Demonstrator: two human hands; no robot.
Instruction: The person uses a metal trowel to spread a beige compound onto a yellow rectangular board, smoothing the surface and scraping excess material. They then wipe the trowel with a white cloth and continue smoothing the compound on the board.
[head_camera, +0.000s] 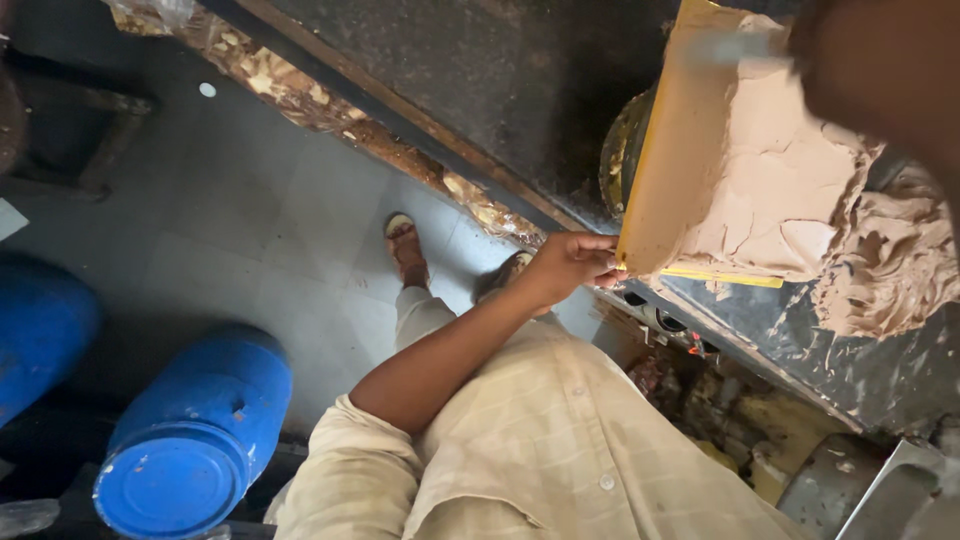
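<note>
My left hand (568, 265) grips the lower corner of a yellow tray (672, 160), which is tilted on edge over a dark worktop (500, 90). A thick layer of pale brown paste (775, 180) clings to the tray's face. More of this paste lies in a heap (895, 265) on the worktop at the right. My right hand (880, 70) is a dark blur at the top right, over the tray's upper end. A pale blurred streak (730, 46) sticks out from it across the tray top. Its grip is too blurred to read.
Two blue plastic drums (195, 430) (40, 325) stand on the grey tiled floor at the left. My sandalled feet (404, 245) are beside the worktop's crusted edge (300, 95). Metal parts and a round metal vessel (830, 480) sit at the lower right.
</note>
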